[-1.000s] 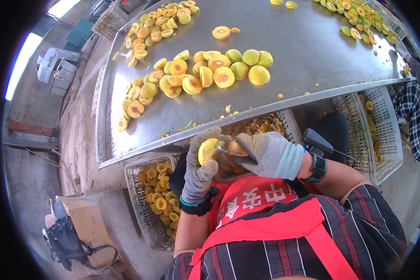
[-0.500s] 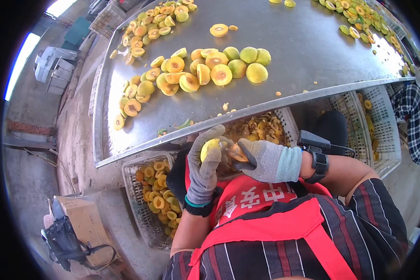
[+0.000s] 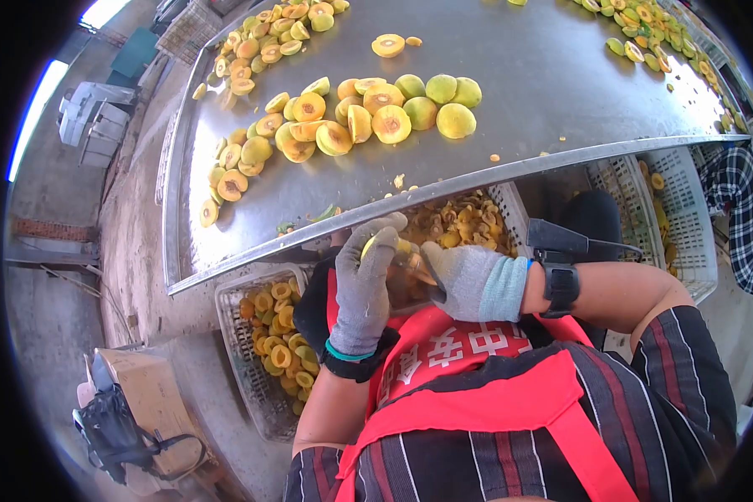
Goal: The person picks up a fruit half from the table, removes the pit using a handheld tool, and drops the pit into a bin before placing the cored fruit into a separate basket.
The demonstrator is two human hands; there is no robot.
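Observation:
My left hand (image 3: 366, 289), in a grey glove, is closed around a yellow-green fruit half (image 3: 403, 246) just below the table's front edge. Against that fruit, my right hand (image 3: 470, 280), also gloved, grips a small tool (image 3: 420, 269) with an orange-brown handle; its working end is hard to make out. Under both hands sits a container of cut fruit pieces (image 3: 468, 226). On the metal table (image 3: 510, 109) beyond, a row of halved and whole fruits (image 3: 391, 123) lies near the front.
A crate (image 3: 238, 368) of hollowed fruit halves stands at the lower left. White crates (image 3: 686, 209) are under the table at right, beside a person in a checked sleeve (image 3: 732, 201). More fruit piles (image 3: 280, 38) lie farther back. A cardboard box (image 3: 155, 402) holds up a black bag (image 3: 117, 431).
My left hand's fingers have wrapped further over the fruit, and less of it shows. My right hand has turned and shifted slightly left. The table appears a little higher in view.

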